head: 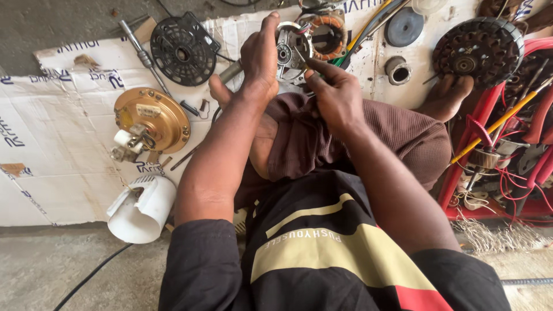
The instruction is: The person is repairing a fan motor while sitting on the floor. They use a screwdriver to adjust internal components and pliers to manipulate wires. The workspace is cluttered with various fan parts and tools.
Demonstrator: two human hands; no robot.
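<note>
Much of the small motor assembly is hidden: the left hand covers its left side, and the right hand hides its lower edge, so only a silvery round end plate with a central bearing and some coloured wires shows between them. Behind it a copper-wound stator is cut off by the top edge of the view. How the motor is supported underneath cannot be made out (the person's knee in brown cloth sits just below it).

The left hand's fingers are curled and pressed together around the motor's left rim, the thumb side hidden. The right hand's fingers are pinched together at the motor's lower right face, the forefinger stretched along it; whether they hold a small part or tool there is too small to tell.

The motor is held up in front of the person, above a sheet of white cardboard spread on the floor. On the cardboard lie a black grille disc, a gold round housing and a white plastic cover. At the right, a red crate of tools and wires is partly out of frame.
</note>
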